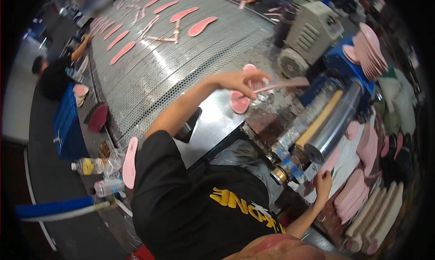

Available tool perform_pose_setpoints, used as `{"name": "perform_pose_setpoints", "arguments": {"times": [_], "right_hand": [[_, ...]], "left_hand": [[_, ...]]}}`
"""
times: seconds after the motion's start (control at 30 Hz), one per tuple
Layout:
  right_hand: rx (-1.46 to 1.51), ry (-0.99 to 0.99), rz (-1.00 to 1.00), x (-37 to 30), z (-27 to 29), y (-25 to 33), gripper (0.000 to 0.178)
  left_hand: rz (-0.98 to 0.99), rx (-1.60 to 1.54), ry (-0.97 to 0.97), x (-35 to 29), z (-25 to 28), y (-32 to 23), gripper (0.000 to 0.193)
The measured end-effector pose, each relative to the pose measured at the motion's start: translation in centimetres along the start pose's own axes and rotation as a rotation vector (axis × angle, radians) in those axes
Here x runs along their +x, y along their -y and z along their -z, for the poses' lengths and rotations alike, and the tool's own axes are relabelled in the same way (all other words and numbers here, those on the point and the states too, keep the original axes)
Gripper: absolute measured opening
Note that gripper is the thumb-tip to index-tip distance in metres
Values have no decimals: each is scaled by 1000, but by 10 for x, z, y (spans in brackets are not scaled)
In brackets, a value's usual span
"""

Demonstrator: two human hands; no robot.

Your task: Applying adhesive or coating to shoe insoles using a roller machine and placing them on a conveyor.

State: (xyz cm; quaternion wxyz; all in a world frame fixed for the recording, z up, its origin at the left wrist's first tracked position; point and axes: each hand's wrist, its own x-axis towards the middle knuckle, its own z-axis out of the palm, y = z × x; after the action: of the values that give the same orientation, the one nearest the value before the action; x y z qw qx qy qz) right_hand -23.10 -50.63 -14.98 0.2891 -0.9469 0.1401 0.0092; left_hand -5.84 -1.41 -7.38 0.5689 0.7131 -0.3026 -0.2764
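Note:
My left hand (pixel 240 82) is over the metal table edge, thumb and fingers curled round the near end of a flat, dull pink strip (pixel 285 84) that points right toward the roller machine. Beneath that hand lies a pink insole (pixel 239 103), partly covered by the fingers. Low on the right, my right hand (pixel 323 185) has its fingers closed at the lower edge of a pink insole (pixel 331 160) beside the steel roller (pixel 333 131). The roller hides part of this insole.
Rows of pink insoles (pixel 202 26) lie on a mesh conveyor (pixel 181 65). A motor (pixel 308 40) stands behind the roller machine. More insole stacks (pixel 352 196) sit at right; bottles (pixel 88 166) and a blue bin (pixel 70 124) at left. Other people work at the far left and the top.

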Motion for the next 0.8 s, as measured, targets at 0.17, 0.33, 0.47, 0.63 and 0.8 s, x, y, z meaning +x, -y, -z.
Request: {"name": "perform_pose_setpoints", "arguments": {"times": [0.17, 0.33, 0.47, 0.63, 0.8], "right_hand": [[-17, 6, 32, -3, -10, 2, 23], [48, -21, 164, -6, -8, 3, 30], [20, -4, 195, -2, -7, -10, 31], [-5, -37, 138, -2, -9, -23, 31], [-70, 40, -39, -4, -7, -22, 31]], "left_hand": [[-206, -1075, -615, -100, -63, 108, 62], [-325, -1296, -1076, -176, -26, 159, 49], [-678, -1275, -1422, -244, 67, 170, 40], [-603, -1145, -1586, -334, 125, 186, 47], [-151, -1078, -1703, -314, 104, 196, 55]]}}
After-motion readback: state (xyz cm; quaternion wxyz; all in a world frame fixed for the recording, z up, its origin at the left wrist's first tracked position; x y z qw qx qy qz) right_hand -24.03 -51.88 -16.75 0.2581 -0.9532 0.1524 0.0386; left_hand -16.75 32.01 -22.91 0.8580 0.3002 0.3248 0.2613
